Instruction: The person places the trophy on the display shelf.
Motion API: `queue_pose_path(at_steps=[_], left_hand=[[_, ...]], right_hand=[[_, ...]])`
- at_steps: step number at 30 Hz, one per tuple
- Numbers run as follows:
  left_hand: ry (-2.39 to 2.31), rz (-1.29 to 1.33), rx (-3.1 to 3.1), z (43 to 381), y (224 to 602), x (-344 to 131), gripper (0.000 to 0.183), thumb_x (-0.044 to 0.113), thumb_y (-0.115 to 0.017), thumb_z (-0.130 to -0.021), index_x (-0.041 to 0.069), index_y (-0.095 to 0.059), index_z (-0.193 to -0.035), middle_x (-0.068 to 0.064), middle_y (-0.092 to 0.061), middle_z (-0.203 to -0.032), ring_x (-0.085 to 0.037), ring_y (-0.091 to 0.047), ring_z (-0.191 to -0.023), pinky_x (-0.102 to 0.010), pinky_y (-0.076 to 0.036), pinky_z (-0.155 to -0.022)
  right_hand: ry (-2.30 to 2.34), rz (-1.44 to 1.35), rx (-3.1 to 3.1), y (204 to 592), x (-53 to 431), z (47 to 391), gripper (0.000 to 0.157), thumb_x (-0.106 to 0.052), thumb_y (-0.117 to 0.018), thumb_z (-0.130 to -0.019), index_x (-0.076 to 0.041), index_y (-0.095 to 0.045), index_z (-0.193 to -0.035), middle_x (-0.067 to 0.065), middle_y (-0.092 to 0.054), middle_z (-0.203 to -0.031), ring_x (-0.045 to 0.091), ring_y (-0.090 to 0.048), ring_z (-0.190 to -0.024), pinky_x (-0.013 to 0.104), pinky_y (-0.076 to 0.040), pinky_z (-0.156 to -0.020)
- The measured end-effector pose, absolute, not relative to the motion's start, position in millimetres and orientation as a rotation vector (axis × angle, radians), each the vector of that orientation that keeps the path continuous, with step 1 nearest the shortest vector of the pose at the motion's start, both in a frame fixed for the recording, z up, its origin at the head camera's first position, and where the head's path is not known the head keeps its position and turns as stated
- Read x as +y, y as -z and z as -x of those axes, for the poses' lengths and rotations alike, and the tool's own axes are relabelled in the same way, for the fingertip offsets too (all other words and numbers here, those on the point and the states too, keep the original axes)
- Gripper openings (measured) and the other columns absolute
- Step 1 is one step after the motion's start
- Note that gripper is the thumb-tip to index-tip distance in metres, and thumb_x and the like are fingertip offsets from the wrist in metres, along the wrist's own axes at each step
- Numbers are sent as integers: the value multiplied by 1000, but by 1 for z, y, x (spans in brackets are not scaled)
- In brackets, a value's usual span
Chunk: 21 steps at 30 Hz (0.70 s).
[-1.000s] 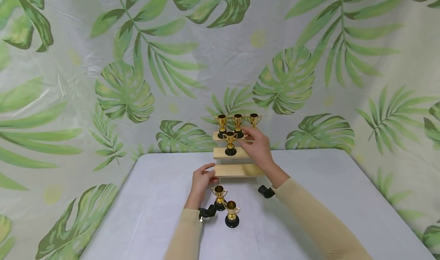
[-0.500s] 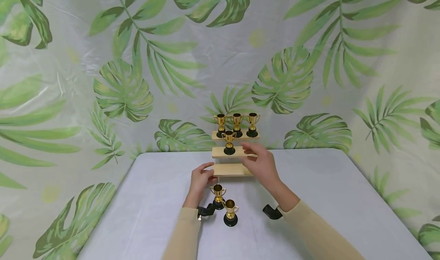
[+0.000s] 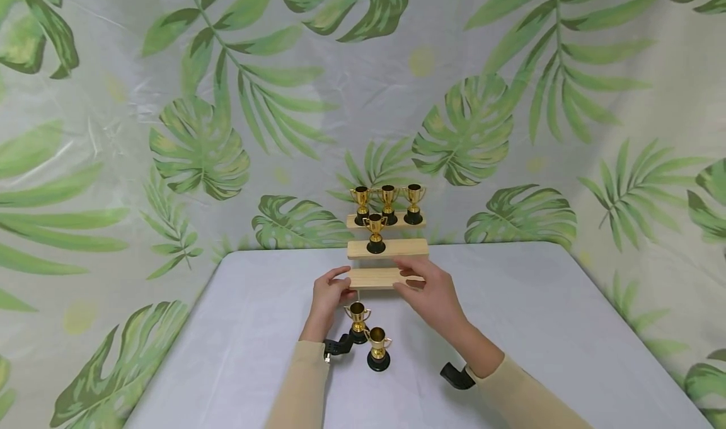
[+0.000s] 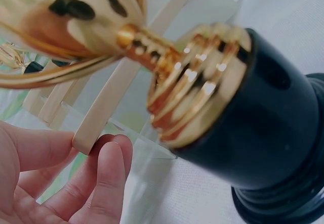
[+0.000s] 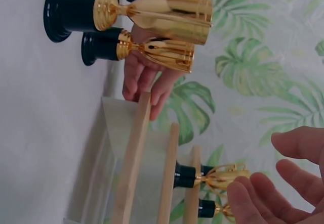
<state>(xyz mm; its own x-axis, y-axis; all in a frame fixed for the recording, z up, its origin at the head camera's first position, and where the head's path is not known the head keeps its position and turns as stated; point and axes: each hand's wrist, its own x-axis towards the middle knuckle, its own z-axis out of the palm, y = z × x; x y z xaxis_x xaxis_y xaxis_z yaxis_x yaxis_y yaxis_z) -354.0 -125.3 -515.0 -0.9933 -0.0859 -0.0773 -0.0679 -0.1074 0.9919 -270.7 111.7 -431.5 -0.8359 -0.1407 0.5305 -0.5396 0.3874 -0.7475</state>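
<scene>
A stepped display stand has three wooden boards and clear side panels. My left hand (image 3: 328, 297) pinches the left end of its lowest board (image 3: 371, 279) between thumb and fingers, plain in the left wrist view. My right hand (image 3: 432, 293) hovers around the right end of that board, fingers loosely bent and holding nothing. Three gold trophies, one of them the right-hand trophy (image 3: 414, 203), stand upright on the top board (image 3: 399, 225). A single trophy (image 3: 375, 232) is at the left of the middle board (image 3: 405, 247). Two more, a rear trophy (image 3: 357, 322) and a front trophy (image 3: 378, 349), stand on the table before the stand.
A white cloth covers the table (image 3: 266, 297). Behind it hangs a leaf-patterned curtain (image 3: 317, 120). Close by my left wrist camera (image 3: 339, 344) stand the two table trophies; another black camera (image 3: 457, 376) is on my right wrist.
My right hand has come away from the right trophy on the top board and moved down to the lowest board. That trophy now shows whole. My left hand keeps its grip on the board.
</scene>
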Motion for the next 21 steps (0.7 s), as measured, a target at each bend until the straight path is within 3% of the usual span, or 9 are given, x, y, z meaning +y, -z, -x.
queue_pose_path(at_steps=[8,14,21], left_hand=[[2326,-219,-2095,354,515,-126,37,3,-64,-94,4,-66,-131,-26,-70,-106,-19,-71,-76,-29,-61,-69],[2325,-223,-2086,356,514,-126,35,2,-65,-94,5,-67,-129,-19,-71,-97,-21,-72,-76,-29,-61,-69],[2318,-241,-2100,357,515,-126,33,3,-65,-94,7,-69,-127,-16,-72,-94,-22,-72,-77,-29,-61,-69]], right_hand=[[-1414,-628,-2315,440,112,257,46,-5,-80,-86,-17,-69,-129,-7,-65,-116,22,-65,-104,35,-59,-84],[-1403,-648,-2354,450,110,247,49,-5,-82,-84,-21,-69,-128,-9,-65,-111,12,-64,-101,36,-60,-84],[-1410,-683,-2366,463,105,234,51,-7,-83,-84,-30,-68,-127,-13,-65,-111,14,-66,-100,36,-60,-81]])
